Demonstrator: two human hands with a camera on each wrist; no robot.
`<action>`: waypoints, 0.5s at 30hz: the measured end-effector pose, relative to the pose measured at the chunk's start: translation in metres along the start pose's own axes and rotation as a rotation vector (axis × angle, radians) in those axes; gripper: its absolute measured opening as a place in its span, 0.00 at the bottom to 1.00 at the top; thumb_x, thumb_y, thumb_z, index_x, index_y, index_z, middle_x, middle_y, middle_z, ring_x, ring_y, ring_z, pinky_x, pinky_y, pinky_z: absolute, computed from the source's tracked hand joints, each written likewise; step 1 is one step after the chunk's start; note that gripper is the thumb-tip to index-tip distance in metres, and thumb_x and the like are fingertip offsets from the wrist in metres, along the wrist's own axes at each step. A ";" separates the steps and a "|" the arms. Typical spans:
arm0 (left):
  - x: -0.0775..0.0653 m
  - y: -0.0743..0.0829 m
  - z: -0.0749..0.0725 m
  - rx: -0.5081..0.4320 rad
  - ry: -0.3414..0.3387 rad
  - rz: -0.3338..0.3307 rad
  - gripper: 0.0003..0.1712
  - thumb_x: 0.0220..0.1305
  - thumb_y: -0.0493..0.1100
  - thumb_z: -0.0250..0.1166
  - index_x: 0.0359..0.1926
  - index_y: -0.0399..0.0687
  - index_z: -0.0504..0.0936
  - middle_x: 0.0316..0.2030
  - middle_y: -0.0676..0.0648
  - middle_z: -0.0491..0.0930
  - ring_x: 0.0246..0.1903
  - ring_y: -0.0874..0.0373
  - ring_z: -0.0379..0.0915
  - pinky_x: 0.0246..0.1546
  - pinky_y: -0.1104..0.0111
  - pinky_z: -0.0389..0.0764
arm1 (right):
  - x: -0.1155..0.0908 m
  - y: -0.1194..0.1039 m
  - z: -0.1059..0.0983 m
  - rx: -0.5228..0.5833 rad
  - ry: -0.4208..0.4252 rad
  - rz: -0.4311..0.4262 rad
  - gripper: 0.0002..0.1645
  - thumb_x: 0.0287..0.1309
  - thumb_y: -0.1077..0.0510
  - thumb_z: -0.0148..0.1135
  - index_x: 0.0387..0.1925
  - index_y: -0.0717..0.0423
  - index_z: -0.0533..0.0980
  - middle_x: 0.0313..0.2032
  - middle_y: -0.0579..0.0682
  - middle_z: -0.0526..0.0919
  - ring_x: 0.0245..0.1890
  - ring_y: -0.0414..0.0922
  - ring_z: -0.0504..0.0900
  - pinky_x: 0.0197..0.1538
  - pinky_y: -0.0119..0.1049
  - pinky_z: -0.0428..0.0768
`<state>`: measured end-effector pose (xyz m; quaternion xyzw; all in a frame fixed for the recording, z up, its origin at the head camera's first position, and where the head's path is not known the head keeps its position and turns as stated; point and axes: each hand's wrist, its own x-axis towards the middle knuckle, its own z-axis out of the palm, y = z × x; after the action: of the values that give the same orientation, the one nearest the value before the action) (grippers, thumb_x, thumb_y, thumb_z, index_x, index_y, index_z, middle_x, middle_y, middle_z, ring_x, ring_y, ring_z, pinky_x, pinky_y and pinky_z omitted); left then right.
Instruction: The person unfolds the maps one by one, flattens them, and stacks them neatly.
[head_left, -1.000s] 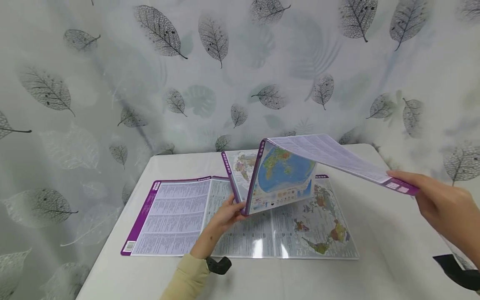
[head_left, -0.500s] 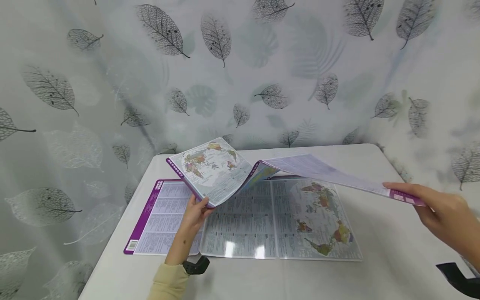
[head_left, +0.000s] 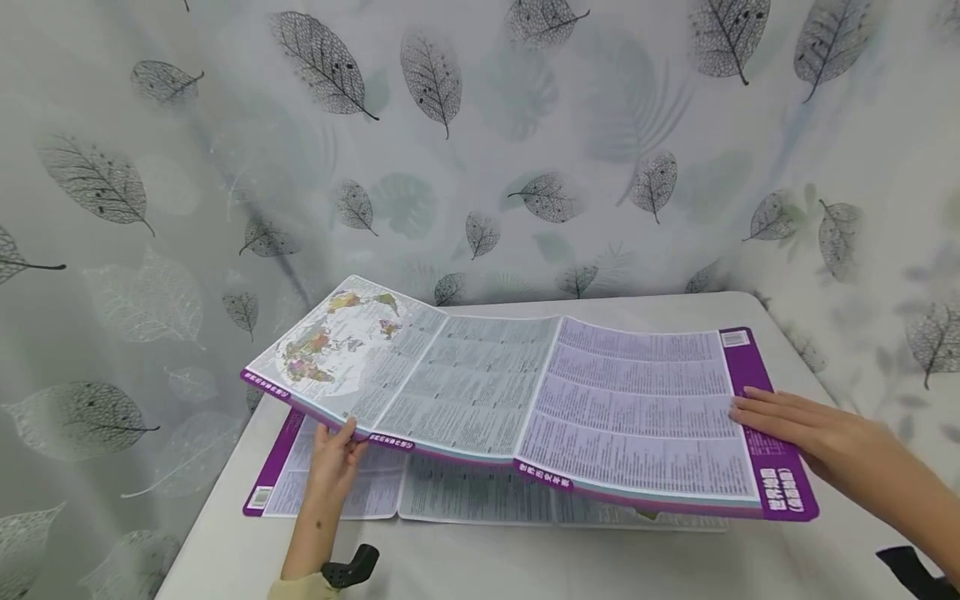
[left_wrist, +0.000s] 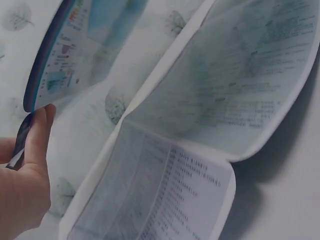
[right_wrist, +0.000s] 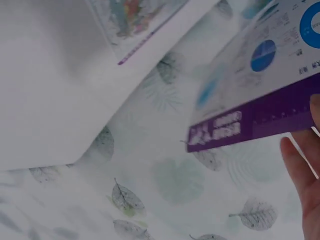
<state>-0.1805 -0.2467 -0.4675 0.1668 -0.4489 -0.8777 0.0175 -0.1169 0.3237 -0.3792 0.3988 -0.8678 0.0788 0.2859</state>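
Note:
Both hands hold an unfolded, three-panel laminated folding map [head_left: 495, 375] with a purple border, spread above the table. Its upper side has a small world map at left and columns of print on the other panels. My left hand [head_left: 333, 462] pinches the near edge by the left fold. At the right end, my right hand [head_left: 825, 437] grips the purple border, fingers on top and thumb [right_wrist: 315, 107] on the underside in the right wrist view. Beneath lies a second, similar folding map [head_left: 472, 496], mostly hidden by the held one.
A white table [head_left: 480, 562] carries the lower map. Behind and around it hangs a pale curtain [head_left: 480, 150] printed with grey leaves. A black wrist strap [head_left: 351, 567] shows on the left arm.
The held map has turned from folded and tilted to spread nearly flat, its printed side up. My left hand has moved left; my right hand has turned over and come slightly lower.

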 end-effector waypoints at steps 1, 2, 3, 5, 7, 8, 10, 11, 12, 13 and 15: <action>-0.002 0.002 -0.004 -0.012 0.009 0.010 0.16 0.70 0.31 0.47 0.54 0.50 0.59 0.36 0.47 0.78 0.28 0.61 0.79 0.28 0.80 0.77 | 0.002 0.002 0.005 -0.004 0.000 -0.025 0.34 0.71 0.39 0.28 0.58 0.50 0.74 0.62 0.38 0.67 0.65 0.32 0.55 0.60 0.20 0.51; -0.005 0.004 -0.007 -0.037 0.016 0.018 0.16 0.70 0.31 0.48 0.54 0.50 0.59 0.37 0.47 0.78 0.31 0.59 0.80 0.33 0.77 0.78 | 0.004 0.005 0.010 -0.002 -0.001 -0.047 0.33 0.72 0.40 0.28 0.60 0.51 0.72 0.64 0.39 0.66 0.66 0.34 0.55 0.62 0.22 0.50; -0.007 0.005 -0.009 -0.048 0.019 0.030 0.17 0.70 0.31 0.48 0.55 0.52 0.60 0.38 0.47 0.78 0.31 0.59 0.80 0.33 0.76 0.78 | 0.007 0.008 0.016 -0.007 -0.002 -0.067 0.33 0.72 0.41 0.27 0.62 0.52 0.70 0.65 0.40 0.64 0.66 0.35 0.54 0.64 0.24 0.49; -0.011 0.006 -0.014 -0.102 0.018 0.057 0.21 0.69 0.30 0.47 0.57 0.55 0.59 0.42 0.47 0.76 0.36 0.56 0.79 0.42 0.71 0.77 | 0.011 0.015 0.028 -0.007 0.000 -0.100 0.32 0.73 0.42 0.27 0.64 0.54 0.67 0.66 0.42 0.61 0.67 0.37 0.52 0.66 0.28 0.48; -0.016 0.006 -0.018 -0.148 0.016 0.081 0.23 0.69 0.29 0.46 0.58 0.57 0.57 0.45 0.45 0.73 0.40 0.55 0.79 0.48 0.67 0.74 | 0.015 0.022 0.039 0.001 0.013 -0.116 0.32 0.73 0.44 0.27 0.65 0.55 0.66 0.66 0.45 0.62 0.67 0.38 0.53 0.66 0.30 0.48; -0.018 0.006 -0.020 -0.176 0.020 0.085 0.24 0.69 0.28 0.45 0.58 0.57 0.57 0.45 0.45 0.72 0.40 0.54 0.78 0.49 0.65 0.73 | 0.017 0.025 0.045 -0.001 0.022 -0.120 0.32 0.73 0.45 0.27 0.65 0.56 0.66 0.65 0.46 0.63 0.67 0.38 0.53 0.66 0.30 0.48; -0.022 0.004 -0.025 -0.205 0.032 0.093 0.24 0.69 0.27 0.45 0.58 0.57 0.57 0.46 0.45 0.71 0.41 0.54 0.78 0.51 0.64 0.72 | 0.019 0.032 0.056 0.000 0.042 -0.124 0.32 0.74 0.45 0.28 0.63 0.58 0.68 0.63 0.49 0.67 0.66 0.40 0.56 0.66 0.29 0.49; -0.023 0.003 -0.027 -0.224 0.041 0.094 0.23 0.69 0.26 0.45 0.57 0.55 0.57 0.45 0.44 0.72 0.41 0.53 0.79 0.50 0.63 0.72 | 0.021 0.035 0.060 0.003 0.052 -0.126 0.31 0.74 0.46 0.28 0.62 0.59 0.69 0.62 0.51 0.69 0.66 0.41 0.58 0.65 0.29 0.50; -0.025 0.001 -0.030 -0.231 0.054 0.093 0.22 0.68 0.26 0.45 0.56 0.53 0.57 0.44 0.44 0.73 0.40 0.53 0.79 0.50 0.63 0.72 | 0.021 0.037 0.065 0.002 0.056 -0.126 0.31 0.74 0.46 0.28 0.61 0.59 0.70 0.61 0.52 0.70 0.65 0.42 0.59 0.65 0.28 0.50; -0.026 0.000 -0.032 -0.233 0.062 0.098 0.21 0.68 0.26 0.45 0.55 0.51 0.57 0.43 0.44 0.74 0.39 0.53 0.79 0.49 0.62 0.73 | 0.022 0.039 0.068 -0.002 0.058 -0.126 0.32 0.74 0.46 0.28 0.60 0.60 0.70 0.60 0.53 0.71 0.65 0.42 0.60 0.65 0.27 0.50; -0.028 -0.004 -0.036 -0.242 0.079 0.102 0.20 0.67 0.25 0.46 0.53 0.49 0.58 0.41 0.44 0.76 0.38 0.52 0.80 0.47 0.62 0.75 | 0.021 0.042 0.075 -0.013 0.053 -0.126 0.32 0.74 0.46 0.28 0.60 0.60 0.71 0.59 0.54 0.73 0.64 0.44 0.62 0.64 0.26 0.49</action>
<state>-0.1427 -0.2681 -0.4823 0.1749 -0.3466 -0.9162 0.0997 -0.1914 0.3108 -0.4253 0.4483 -0.8337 0.0655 0.3155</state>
